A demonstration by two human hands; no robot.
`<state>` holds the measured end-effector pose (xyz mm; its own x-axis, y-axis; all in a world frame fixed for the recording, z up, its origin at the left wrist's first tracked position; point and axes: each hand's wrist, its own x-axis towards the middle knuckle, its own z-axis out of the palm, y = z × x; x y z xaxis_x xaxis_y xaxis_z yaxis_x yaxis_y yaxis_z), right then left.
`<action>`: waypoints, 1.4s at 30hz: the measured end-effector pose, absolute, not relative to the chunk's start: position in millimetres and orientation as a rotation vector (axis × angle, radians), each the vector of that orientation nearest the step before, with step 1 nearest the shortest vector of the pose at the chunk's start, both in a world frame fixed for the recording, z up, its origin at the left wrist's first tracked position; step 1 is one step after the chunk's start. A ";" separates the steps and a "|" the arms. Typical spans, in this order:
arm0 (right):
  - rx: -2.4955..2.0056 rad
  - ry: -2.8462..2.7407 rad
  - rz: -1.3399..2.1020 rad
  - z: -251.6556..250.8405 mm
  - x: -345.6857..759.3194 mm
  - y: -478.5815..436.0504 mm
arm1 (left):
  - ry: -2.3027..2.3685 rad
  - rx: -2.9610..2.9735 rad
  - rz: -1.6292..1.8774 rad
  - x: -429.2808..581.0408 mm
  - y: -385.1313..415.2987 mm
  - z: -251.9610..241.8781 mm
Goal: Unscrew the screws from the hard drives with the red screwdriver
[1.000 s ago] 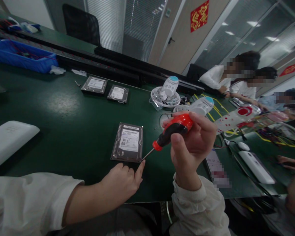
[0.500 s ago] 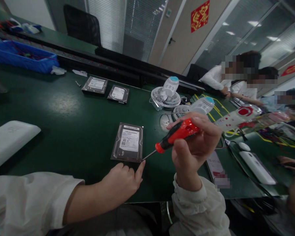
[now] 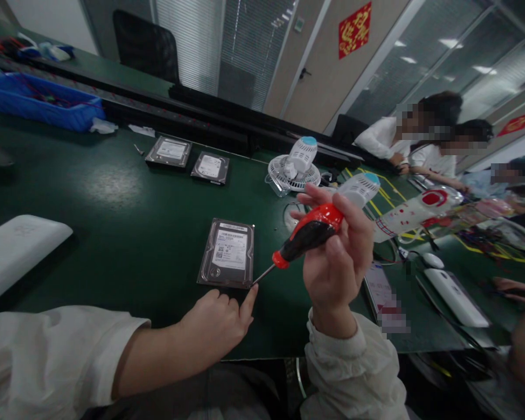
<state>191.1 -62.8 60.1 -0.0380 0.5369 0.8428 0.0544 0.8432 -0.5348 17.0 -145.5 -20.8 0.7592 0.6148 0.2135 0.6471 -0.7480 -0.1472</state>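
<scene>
A hard drive (image 3: pixel 230 254) with a white label lies flat on the green table in front of me. The screwdriver (image 3: pixel 308 235), red and black, slants down to the drive's near right corner. My right hand (image 3: pixel 339 251) holds its handle between thumb and fingers, some fingers spread off it. At that same corner, the outstretched index fingertip of my left hand (image 3: pixel 221 321) touches beside the screwdriver's tip. The other left fingers are curled by the drive's near edge; whether they hold anything is hidden. Any screw under the tip is too small to make out.
Two more hard drives (image 3: pixel 168 153) (image 3: pixel 210 168) lie further back. White fans (image 3: pixel 301 166) stand at the back right. A blue bin (image 3: pixel 70 114) and a white case (image 3: pixel 21 251) are left. A phone (image 3: pixel 385 297) and a white power strip (image 3: pixel 457 297) lie right. Other people sit at far right.
My right hand has turned the screwdriver's handle and shifted slightly left, its fingers now more spread. The left hand and the hard drive have stayed in place.
</scene>
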 end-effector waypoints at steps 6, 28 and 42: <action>-0.515 -1.546 0.256 59.3 192.3 -62.3 | -1.002 -2.733 -0.239 17.5 -144.7 -21.7; -0.524 -1.564 0.395 54.4 193.7 -57.6 | -1.005 -2.741 -0.215 17.2 -145.9 -21.0; -0.496 -1.612 0.293 56.4 193.8 -59.9 | -1.007 -2.733 -0.222 17.9 -145.7 -21.5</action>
